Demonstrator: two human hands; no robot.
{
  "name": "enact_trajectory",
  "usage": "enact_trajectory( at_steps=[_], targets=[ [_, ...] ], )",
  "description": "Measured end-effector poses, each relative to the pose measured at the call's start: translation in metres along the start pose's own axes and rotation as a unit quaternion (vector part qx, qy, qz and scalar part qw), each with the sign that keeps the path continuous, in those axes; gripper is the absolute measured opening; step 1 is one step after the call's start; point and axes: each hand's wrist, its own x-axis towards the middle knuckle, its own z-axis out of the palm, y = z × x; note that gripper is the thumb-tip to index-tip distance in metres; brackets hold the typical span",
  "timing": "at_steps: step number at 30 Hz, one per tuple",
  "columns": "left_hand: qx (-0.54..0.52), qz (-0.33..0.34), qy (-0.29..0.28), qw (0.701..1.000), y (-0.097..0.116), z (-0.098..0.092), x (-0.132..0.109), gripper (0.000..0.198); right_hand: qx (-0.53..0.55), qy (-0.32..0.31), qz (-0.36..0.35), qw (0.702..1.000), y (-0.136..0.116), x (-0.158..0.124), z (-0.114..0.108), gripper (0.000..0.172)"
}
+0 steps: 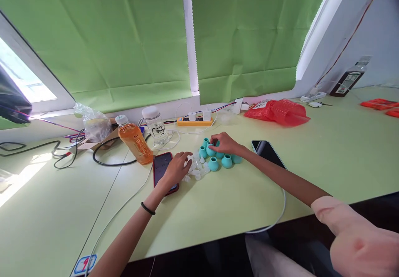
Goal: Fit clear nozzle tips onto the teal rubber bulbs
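Observation:
Several small turquoise vase-shaped pieces (pixel 213 164) stand in a cluster on the pale green table. My right hand (pixel 225 143) reaches in from the right, its fingers closed on the rim of one turquoise vase (pixel 210 149) in the cluster. To the left of the vases lies a loose heap of small clear and white plastic pieces (pixel 197 172). Over the left side of that heap is my left hand (pixel 178 167), fingers apart and bent, with nothing visible in them. Under my left wrist, a phone in a red case (pixel 161 163) shows lit digits.
An orange drink bottle (pixel 134 140) and a clear lidded jar (pixel 156 127) stand behind the phone. A yellow power strip (pixel 195 121) lies along the wall, left of a red bubble-wrap bag (pixel 277 111). A second phone (pixel 268 153) rests at right, with a white cable (pixel 282 212) below.

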Motion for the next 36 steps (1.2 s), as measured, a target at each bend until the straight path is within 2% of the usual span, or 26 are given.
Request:
enact_trajectory(
  at_steps=[5,9,12,16,20,25,36],
  targets=[
    [0.013,0.011,0.062,0.998,0.021,0.002,-0.029,0.023,-0.024,0.002,-0.014,1.0,0.0,-0.003,0.002,0.01],
    [0.063,0.081,0.096,0.99,0.045,0.021,-0.054,0.022,-0.041,0.001,-0.037,0.998,-0.004,-0.009,0.001,0.008],
    [0.092,0.129,0.1,0.982,0.056,0.035,-0.064,0.023,-0.055,0.019,-0.041,0.997,-0.004,-0.011,0.004,0.009],
    [0.11,0.146,0.102,0.978,0.054,0.037,-0.064,0.021,-0.063,0.067,-0.024,0.995,0.001,-0.015,0.014,0.011],
    [0.128,0.127,0.126,0.976,0.047,0.031,-0.062,0.023,-0.055,0.096,-0.023,0.994,0.006,-0.021,0.021,0.016],
    [0.161,0.109,0.141,0.971,0.048,0.03,-0.064,0.027,-0.044,0.091,-0.041,0.994,0.002,-0.024,0.018,0.014],
    [0.181,0.065,0.096,0.977,0.05,0.034,-0.062,0.029,-0.041,0.098,-0.013,0.994,0.002,-0.026,0.02,0.016]
  ],
)
